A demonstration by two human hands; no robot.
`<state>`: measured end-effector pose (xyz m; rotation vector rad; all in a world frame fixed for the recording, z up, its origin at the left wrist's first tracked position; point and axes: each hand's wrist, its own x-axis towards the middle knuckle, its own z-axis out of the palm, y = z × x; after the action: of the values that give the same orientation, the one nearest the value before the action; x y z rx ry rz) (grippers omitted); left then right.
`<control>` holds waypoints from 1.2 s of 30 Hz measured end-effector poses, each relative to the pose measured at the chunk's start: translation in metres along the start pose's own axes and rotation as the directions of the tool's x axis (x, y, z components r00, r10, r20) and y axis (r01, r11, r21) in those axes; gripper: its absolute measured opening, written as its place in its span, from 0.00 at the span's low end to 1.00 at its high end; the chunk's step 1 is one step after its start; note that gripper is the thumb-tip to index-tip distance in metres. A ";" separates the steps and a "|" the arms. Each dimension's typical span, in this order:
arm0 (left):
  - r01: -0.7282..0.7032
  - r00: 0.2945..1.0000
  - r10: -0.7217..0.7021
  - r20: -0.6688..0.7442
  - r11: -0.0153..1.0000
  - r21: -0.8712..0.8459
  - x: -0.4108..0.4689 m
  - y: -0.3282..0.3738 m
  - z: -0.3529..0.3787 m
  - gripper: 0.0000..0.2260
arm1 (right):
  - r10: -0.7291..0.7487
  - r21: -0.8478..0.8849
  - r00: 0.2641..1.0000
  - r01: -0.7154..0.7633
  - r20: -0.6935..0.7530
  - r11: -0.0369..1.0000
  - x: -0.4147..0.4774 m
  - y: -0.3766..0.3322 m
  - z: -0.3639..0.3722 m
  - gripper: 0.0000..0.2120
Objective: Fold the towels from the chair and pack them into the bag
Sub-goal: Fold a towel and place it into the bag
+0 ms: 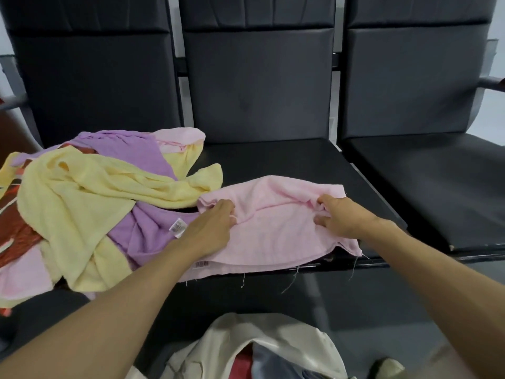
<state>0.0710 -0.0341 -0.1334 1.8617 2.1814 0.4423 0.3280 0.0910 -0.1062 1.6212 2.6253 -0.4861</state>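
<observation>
A pink towel [276, 231] lies partly folded on the middle black chair seat [287, 160], its near edge hanging over the seat front. My left hand [213, 228] pinches the towel's left side and my right hand [338, 217] pinches its right side, both with fingers curled into the cloth. To the left, a loose heap of towels covers the left seat: yellow [82, 192], purple [142, 151] and another pink one [180, 138]. The cream cloth bag [273, 335] stands open on the floor at the bottom, with red and blue-grey cloth showing inside.
Three black padded chairs stand side by side; the right seat [437, 181] holds nothing. A red patterned cloth [13, 228] shows under the heap at far left. Grey floor lies between the seats and the bag.
</observation>
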 end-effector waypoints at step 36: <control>-0.023 0.983 -0.059 -0.176 0.904 -0.428 -0.001 0.006 -0.008 0.05 | 0.013 0.238 0.948 0.067 -0.319 0.969 -0.015 0.062 -0.003 0.13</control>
<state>0.0735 -0.0352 -0.1241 1.6078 1.9935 1.0374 0.3895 0.1040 -0.1166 1.8813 2.9220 -0.6221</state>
